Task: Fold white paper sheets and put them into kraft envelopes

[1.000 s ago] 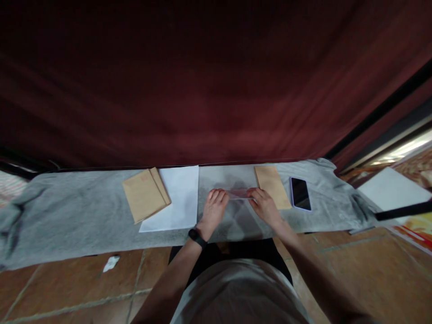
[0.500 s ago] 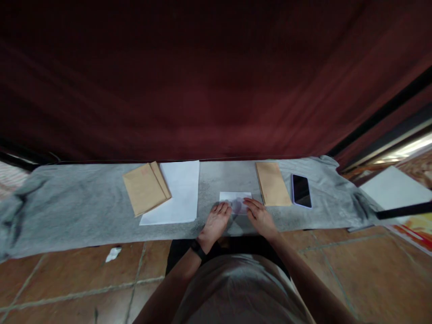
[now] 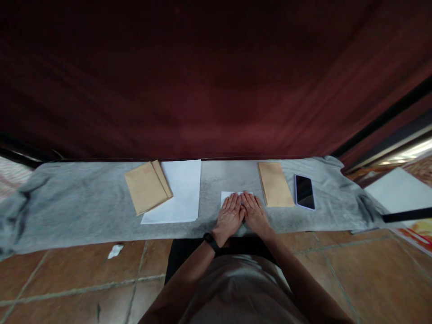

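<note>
A small white folded paper [image 3: 224,195] lies on the grey cloth in front of me, mostly hidden under my hands. My left hand [image 3: 230,215] rests flat on it, fingers stretched forward, a dark band around the wrist. Beside it, my right hand [image 3: 254,213] also lies flat on the paper, its fingers pointing away from me. The two hands touch or nearly touch at the thumbs. To the right of my right hand is a stack of brown envelopes [image 3: 276,184].
Left of my hands, a stack of white sheets [image 3: 184,193] lies partly under other brown envelopes [image 3: 146,186]. A phone [image 3: 304,192] lies at the right on the grey cloth [image 3: 84,202]. Behind the cloth rises a dark red curtain-like surface [image 3: 216,90]. A white scrap [image 3: 115,251] is on the tiled floor.
My hands have moved closer together and forward over the small paper, now covering most of it. My left hand has shifted right.
</note>
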The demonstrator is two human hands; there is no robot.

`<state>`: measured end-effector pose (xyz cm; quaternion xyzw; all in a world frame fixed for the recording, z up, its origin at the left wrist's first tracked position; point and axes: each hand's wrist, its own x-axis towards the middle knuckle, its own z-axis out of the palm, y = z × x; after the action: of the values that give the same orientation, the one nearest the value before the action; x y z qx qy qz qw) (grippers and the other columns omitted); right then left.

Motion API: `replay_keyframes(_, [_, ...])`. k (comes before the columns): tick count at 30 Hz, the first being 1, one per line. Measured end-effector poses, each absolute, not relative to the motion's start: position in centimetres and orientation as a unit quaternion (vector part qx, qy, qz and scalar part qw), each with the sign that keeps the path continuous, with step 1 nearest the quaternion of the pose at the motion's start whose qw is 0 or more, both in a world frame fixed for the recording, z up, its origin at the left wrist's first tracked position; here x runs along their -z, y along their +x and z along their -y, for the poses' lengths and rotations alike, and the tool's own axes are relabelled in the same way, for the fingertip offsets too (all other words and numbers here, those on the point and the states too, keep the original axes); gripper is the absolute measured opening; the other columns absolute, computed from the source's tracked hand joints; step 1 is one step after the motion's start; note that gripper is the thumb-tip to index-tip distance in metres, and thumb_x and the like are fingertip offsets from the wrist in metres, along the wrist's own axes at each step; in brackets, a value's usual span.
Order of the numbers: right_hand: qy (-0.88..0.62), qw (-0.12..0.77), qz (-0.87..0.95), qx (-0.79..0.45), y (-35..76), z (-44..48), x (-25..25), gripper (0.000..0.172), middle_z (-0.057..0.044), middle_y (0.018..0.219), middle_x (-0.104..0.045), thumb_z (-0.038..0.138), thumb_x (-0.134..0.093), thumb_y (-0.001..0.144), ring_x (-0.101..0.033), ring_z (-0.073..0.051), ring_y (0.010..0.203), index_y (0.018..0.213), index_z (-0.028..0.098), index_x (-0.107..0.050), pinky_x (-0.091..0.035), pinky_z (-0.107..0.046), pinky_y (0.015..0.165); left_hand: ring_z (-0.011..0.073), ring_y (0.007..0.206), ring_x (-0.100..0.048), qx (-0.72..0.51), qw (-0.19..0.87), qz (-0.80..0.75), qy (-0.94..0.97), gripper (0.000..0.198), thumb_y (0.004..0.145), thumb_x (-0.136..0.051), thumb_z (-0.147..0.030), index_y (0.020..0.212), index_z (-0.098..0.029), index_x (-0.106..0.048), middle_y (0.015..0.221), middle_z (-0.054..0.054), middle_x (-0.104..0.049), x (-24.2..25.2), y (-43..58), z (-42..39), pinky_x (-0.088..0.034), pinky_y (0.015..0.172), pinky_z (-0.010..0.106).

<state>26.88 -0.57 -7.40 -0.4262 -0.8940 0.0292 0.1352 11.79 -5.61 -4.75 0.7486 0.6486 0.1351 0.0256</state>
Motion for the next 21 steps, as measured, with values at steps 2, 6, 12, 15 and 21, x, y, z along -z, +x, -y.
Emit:
replay_keyframes(2, [-0.428, 0.134, 0.894, -0.02, 26.9, 0.6, 7.5, 0.057, -0.012, 0.163, -0.037, 0.02, -0.036, 0.101, -0.033, -0.027, 0.152, 0.158, 0.015, -0.035, -0.026, -0.051, 0.124, 0.0245, 0.154, -0.029, -0.135, 0.023, -0.653, 0.745, 0.059, 0.106, -0.031, -0.041, 0.154, -0.008, -0.037, 0.162, 0.015, -0.039, 5.6, 11.7, 5.3, -0.026, 0.126, 0.045])
replay_keyframes(6, [-0.428, 0.141, 0.893, -0.001, 26.7, 0.6, 7.6, 0.056, -0.013, 0.162, -0.039, 0.022, -0.037, 0.102, -0.034, -0.027, 0.151, 0.157, 0.014, -0.037, -0.025, -0.05, 0.124, 0.0248, 0.156, -0.022, -0.131, 0.013, -0.658, 0.741, 0.061, 0.106, -0.034, -0.043, 0.156, -0.009, -0.035, 0.165, 0.015, -0.033, 6.5, 10.9, 5.0, -0.023, 0.127, 0.046])
replay_keyframes(12, [-0.433, 0.158, 0.887, -0.003, 26.7, 0.4, 7.1, 0.049, -0.015, 0.155, -0.049, 0.023, -0.032, 0.105, -0.04, -0.027, 0.148, 0.148, 0.009, -0.05, -0.027, -0.049, 0.123, 0.0256, 0.156, -0.022, -0.12, 0.002, -0.675, 0.728, 0.056, 0.104, -0.037, -0.033, 0.157, -0.012, -0.034, 0.166, 0.014, -0.029, 6.8, 10.8, 4.5, -0.022, 0.128, 0.048])
replay_keyframes(15, [-0.415, 0.16, 0.895, -0.016, 26.8, 0.8, 6.9, 0.049, -0.015, 0.155, -0.049, 0.025, -0.029, 0.107, -0.041, -0.026, 0.147, 0.148, 0.009, -0.051, -0.027, -0.048, 0.123, 0.0265, 0.156, -0.021, -0.113, 0.005, -0.675, 0.729, 0.058, 0.104, -0.038, -0.032, 0.157, -0.012, -0.033, 0.166, 0.015, -0.029, 6.7, 11.0, 4.5, -0.023, 0.128, 0.048])
replay_keyframes(21, [-0.422, 0.15, 0.894, -0.006, 26.6, 2.0, 7.5, 0.05, -0.013, 0.161, -0.039, 0.03, -0.036, 0.107, -0.037, -0.027, 0.149, 0.154, 0.016, -0.043, -0.029, -0.051, 0.121, 0.0279, 0.156, -0.021, -0.09, 0.013, -0.676, 0.731, 0.059, 0.103, -0.039, -0.03, 0.158, -0.011, -0.031, 0.167, 0.015, -0.027, 6.1, 11.2, 4.5, -0.022, 0.127, 0.05])
